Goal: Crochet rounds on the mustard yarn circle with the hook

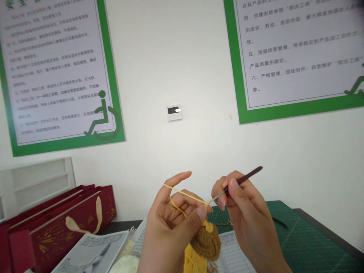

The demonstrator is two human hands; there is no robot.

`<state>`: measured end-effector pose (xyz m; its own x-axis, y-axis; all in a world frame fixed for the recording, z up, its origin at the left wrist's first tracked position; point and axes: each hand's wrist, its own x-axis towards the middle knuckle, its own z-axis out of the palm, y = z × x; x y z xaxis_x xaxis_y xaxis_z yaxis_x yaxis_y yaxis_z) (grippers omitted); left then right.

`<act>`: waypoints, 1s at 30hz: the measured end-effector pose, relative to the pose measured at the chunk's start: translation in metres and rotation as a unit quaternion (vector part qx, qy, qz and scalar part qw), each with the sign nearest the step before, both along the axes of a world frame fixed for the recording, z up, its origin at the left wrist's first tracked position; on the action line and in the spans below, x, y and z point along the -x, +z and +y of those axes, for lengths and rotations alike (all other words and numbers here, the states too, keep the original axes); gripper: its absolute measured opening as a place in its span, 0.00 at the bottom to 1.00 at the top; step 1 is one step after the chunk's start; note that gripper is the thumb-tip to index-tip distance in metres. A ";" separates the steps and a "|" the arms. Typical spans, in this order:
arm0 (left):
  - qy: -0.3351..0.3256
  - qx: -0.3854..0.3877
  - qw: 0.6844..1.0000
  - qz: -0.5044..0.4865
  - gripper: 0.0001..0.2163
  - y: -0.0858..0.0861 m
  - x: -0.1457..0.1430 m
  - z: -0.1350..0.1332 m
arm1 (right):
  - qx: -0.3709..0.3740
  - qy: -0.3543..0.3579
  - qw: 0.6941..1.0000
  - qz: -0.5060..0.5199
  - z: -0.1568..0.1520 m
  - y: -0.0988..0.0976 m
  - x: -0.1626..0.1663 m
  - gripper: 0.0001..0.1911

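Observation:
My left hand [170, 223] pinches a small brown and yellow crochet piece [207, 240] between thumb and fingers. A strand of yellow yarn [184, 194] runs over its raised index finger. My right hand [241, 212] grips a crochet hook [241, 181] with a dark red handle. The hook's metal tip meets the yarn at the top of the piece, just beside my left thumb. Both hands are held up in front of the white wall, above the table.
A green cutting mat [301, 239] covers the table at the right. Printed sheets [93, 252] lie at the lower left, beside dark red gift bags [57, 223]. A white shelf [34, 182] stands at the far left. Two green-framed posters and a small wall controller [174, 112] hang on the wall.

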<state>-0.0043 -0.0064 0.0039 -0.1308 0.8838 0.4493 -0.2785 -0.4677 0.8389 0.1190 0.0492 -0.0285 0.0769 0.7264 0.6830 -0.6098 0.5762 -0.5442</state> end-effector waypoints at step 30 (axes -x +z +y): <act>-0.039 -0.001 0.999 -0.022 0.16 -0.006 0.006 0.009 | 0.074 0.218 0.973 -0.014 0.001 -0.005 0.008 0.17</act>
<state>-0.0106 0.0024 -0.0024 -0.0812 0.8909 0.4468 -0.3514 -0.4451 0.8237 0.1111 0.0500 -0.0332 -0.2786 0.7758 0.5661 -0.7623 0.1799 -0.6218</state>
